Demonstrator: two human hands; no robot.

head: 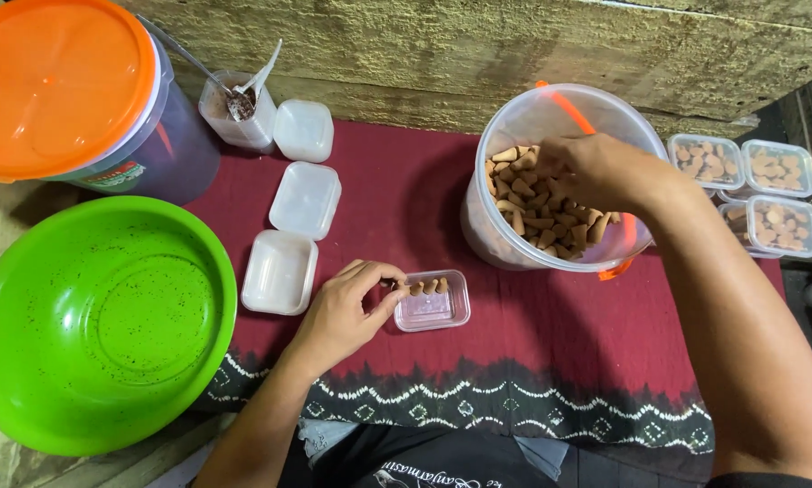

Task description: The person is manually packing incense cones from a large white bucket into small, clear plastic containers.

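— What's on your left?
— My left hand (343, 312) pinches a small cookie against the left edge of the clear tray (432, 301).
— And right?
— My right hand (587, 170), fingers curled together, digs among cookies (541, 217) in the far clear bucket (514, 244).

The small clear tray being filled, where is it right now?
In the head view the small clear tray sits low and centre on the red cloth, touching the left hand, just below-left of the big clear tub that the right hand reaches into.
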